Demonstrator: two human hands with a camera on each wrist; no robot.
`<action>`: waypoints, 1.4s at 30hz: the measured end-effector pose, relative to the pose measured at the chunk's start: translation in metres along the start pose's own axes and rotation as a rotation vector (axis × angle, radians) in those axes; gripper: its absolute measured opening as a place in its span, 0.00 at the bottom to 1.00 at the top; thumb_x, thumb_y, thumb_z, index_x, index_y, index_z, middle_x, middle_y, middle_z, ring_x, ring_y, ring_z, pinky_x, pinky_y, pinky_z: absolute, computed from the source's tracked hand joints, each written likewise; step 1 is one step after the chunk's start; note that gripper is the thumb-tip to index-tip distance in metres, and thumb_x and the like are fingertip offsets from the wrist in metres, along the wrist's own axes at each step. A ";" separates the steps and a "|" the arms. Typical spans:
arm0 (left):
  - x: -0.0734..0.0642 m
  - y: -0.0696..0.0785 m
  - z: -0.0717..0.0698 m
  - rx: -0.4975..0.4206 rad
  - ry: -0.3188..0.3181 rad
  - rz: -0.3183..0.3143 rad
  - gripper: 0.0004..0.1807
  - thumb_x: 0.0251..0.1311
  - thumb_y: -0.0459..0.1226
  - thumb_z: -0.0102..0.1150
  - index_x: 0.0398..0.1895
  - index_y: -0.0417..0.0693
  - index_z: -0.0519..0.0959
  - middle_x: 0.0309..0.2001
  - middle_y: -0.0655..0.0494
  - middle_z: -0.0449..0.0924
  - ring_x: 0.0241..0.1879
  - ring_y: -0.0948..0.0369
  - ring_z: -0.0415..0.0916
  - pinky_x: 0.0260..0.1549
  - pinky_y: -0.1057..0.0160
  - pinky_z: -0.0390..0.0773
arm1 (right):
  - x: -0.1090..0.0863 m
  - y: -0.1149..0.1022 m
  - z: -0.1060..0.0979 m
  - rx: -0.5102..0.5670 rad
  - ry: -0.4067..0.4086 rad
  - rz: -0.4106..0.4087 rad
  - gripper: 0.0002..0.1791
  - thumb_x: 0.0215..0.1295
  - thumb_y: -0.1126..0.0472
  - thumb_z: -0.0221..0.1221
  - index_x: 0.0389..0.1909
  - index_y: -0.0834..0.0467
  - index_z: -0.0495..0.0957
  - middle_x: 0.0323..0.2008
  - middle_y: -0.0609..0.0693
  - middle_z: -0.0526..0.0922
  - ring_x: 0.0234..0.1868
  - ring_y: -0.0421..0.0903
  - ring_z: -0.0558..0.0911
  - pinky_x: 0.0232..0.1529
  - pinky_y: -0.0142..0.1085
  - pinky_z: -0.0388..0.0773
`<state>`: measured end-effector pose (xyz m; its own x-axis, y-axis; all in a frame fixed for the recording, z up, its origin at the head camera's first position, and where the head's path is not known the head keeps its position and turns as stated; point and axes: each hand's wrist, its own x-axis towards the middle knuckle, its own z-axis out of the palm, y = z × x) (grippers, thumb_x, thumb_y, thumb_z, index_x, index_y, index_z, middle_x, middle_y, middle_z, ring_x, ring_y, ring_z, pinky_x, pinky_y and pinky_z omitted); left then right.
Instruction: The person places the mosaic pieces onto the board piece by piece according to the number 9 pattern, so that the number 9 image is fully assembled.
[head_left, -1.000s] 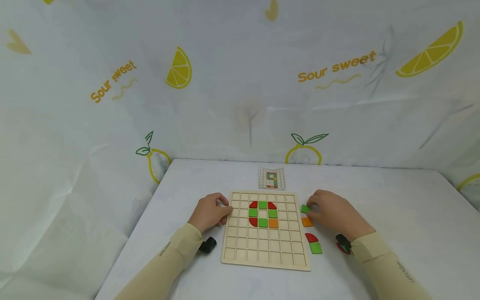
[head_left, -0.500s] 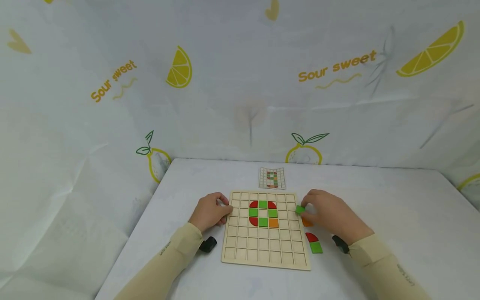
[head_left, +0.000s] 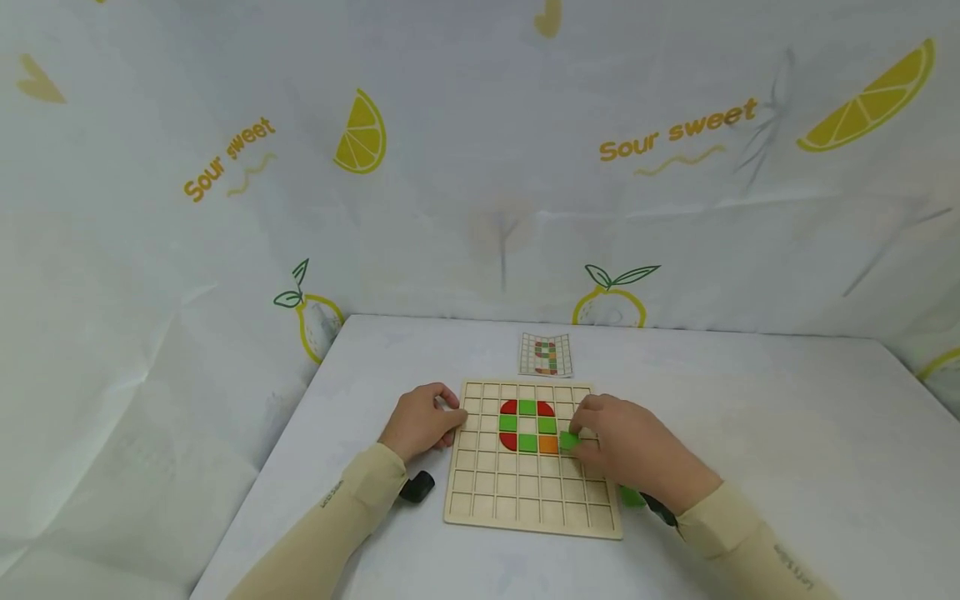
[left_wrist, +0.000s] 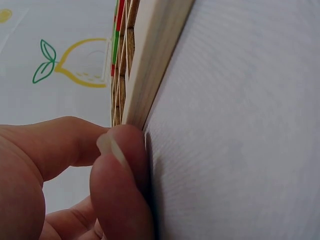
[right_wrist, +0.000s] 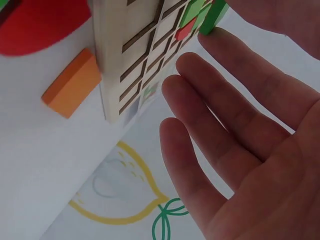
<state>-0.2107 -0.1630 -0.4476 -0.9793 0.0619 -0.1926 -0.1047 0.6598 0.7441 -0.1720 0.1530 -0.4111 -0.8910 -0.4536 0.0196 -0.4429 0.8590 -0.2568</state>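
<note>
A square wooden grid board [head_left: 517,487] lies on the table, with red, green and orange tiles set in its upper middle. My left hand [head_left: 420,423] is at the board's left edge. Its thumb and fingertips [left_wrist: 127,145] hold that edge in the left wrist view. Over the board's right part, my right hand [head_left: 630,442] pinches a green square tile [head_left: 568,440] between thumb and index finger. This tile hangs just right of the orange tile [head_left: 549,445] in the grid. The right wrist view shows the held tile [right_wrist: 214,16] tilted, with the other fingers stretched out.
A small printed pattern card [head_left: 545,356] lies behind the board. Right of the board, a loose green tile [head_left: 632,497] shows partly under the right wrist. In the right wrist view, a loose orange tile [right_wrist: 74,85] and a red piece [right_wrist: 45,25] lie beside the board.
My right hand has picked up the green tile from beside the board and carried it left over the grid. The left hand has stayed at the board's edge.
</note>
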 end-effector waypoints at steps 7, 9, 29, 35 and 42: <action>0.002 0.000 0.001 0.000 -0.001 -0.007 0.08 0.69 0.43 0.69 0.43 0.52 0.81 0.19 0.55 0.83 0.16 0.61 0.75 0.23 0.64 0.76 | -0.003 -0.014 0.004 -0.024 0.016 -0.094 0.07 0.62 0.55 0.76 0.38 0.48 0.89 0.40 0.39 0.85 0.41 0.38 0.82 0.46 0.40 0.84; 0.002 0.001 0.001 -0.003 0.001 -0.006 0.08 0.69 0.43 0.69 0.43 0.52 0.81 0.19 0.55 0.83 0.16 0.62 0.75 0.23 0.64 0.76 | -0.003 -0.016 0.006 -0.027 0.016 -0.107 0.07 0.62 0.55 0.77 0.38 0.48 0.89 0.40 0.38 0.85 0.41 0.38 0.83 0.46 0.40 0.84; -0.001 0.001 -0.001 -0.016 0.000 0.003 0.08 0.69 0.42 0.69 0.44 0.51 0.81 0.19 0.55 0.83 0.16 0.61 0.76 0.23 0.64 0.77 | -0.002 -0.022 0.019 -0.080 0.038 -0.173 0.08 0.60 0.57 0.76 0.39 0.51 0.90 0.38 0.40 0.85 0.39 0.39 0.81 0.45 0.42 0.84; -0.001 0.001 -0.001 -0.015 0.003 0.008 0.08 0.69 0.41 0.69 0.44 0.50 0.82 0.19 0.55 0.83 0.16 0.61 0.76 0.23 0.64 0.76 | -0.001 -0.021 0.020 -0.077 0.044 -0.178 0.08 0.60 0.57 0.76 0.40 0.51 0.90 0.39 0.40 0.85 0.40 0.40 0.82 0.46 0.42 0.84; -0.002 0.001 -0.001 -0.031 0.002 0.008 0.08 0.69 0.41 0.69 0.43 0.50 0.81 0.19 0.55 0.83 0.16 0.61 0.75 0.23 0.64 0.77 | -0.002 -0.021 0.019 -0.076 0.054 -0.205 0.10 0.59 0.59 0.76 0.42 0.51 0.90 0.40 0.42 0.86 0.40 0.40 0.82 0.44 0.42 0.84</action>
<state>-0.2091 -0.1630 -0.4453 -0.9805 0.0660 -0.1851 -0.1017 0.6356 0.7653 -0.1593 0.1308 -0.4240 -0.7849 -0.6086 0.1163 -0.6195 0.7667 -0.1687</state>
